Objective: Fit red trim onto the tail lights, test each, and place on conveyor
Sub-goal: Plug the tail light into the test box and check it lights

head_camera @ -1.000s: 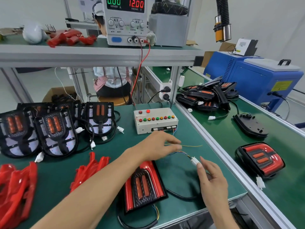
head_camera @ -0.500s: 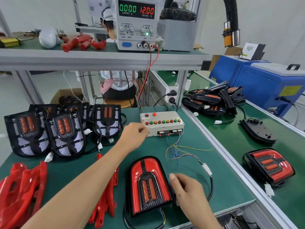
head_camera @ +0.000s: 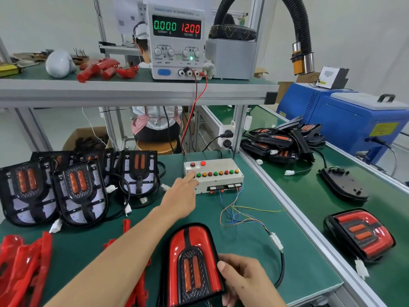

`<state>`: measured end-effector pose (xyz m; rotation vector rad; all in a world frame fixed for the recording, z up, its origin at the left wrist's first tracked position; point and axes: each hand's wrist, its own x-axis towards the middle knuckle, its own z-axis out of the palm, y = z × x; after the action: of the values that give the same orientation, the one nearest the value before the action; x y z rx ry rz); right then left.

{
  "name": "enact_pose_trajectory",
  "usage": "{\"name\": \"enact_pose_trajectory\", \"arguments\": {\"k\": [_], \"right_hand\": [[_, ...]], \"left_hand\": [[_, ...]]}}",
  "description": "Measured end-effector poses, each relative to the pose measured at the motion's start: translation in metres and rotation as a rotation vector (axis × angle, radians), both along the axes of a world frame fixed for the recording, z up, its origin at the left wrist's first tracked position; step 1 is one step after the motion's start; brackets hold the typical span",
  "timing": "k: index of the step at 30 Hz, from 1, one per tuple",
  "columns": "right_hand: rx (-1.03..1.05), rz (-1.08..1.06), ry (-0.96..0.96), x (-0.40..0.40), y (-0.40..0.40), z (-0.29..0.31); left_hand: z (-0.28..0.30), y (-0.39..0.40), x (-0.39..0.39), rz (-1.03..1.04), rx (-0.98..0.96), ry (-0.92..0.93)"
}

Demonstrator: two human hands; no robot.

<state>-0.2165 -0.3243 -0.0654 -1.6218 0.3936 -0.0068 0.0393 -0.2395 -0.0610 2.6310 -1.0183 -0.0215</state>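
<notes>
A tail light with red trim (head_camera: 192,260) lies on the green mat at the front, and my right hand (head_camera: 245,282) grips its right edge. Its cable runs to a white connector (head_camera: 276,240) joined to the coloured wires of the white test box (head_camera: 218,178). My left hand (head_camera: 182,196) reaches forward, its index finger on a button at the left end of the box's button row. Loose red trims (head_camera: 24,264) lie at the front left. Several untrimmed black tail lights (head_camera: 79,191) stand at the left.
A power supply (head_camera: 177,41) reading 0.000 A and 12.00 V sits on the shelf above. The conveyor (head_camera: 309,218) at the right carries a trimmed tail light (head_camera: 360,233), a face-down one (head_camera: 343,185) and a pile further back. A blue machine (head_camera: 354,120) stands beyond. A person sits behind the bench.
My left hand moved from the wires up to the test box and now touches a button. My right hand let go of the connector and took hold of the tail light's edge.
</notes>
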Motion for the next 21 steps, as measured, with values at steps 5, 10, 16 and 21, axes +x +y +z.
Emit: {"name": "enact_pose_trajectory", "arguments": {"k": [5, 10, 16, 21], "right_hand": [[0.078, -0.145, -0.101, -0.006, 0.021, -0.012], [0.017, -0.238, -0.180, -0.010, 0.026, -0.021], [-0.071, -0.328, -0.210, -0.010, 0.028, -0.037], [-0.012, -0.408, -0.226, -0.004, 0.029, -0.045]], "left_hand": [[0.001, -0.003, 0.004, -0.010, 0.052, 0.046], [0.007, -0.003, 0.006, -0.009, -0.015, 0.098], [0.010, 0.002, 0.010, -0.029, -0.043, 0.123], [0.006, 0.005, 0.008, -0.020, -0.064, 0.119]]}}
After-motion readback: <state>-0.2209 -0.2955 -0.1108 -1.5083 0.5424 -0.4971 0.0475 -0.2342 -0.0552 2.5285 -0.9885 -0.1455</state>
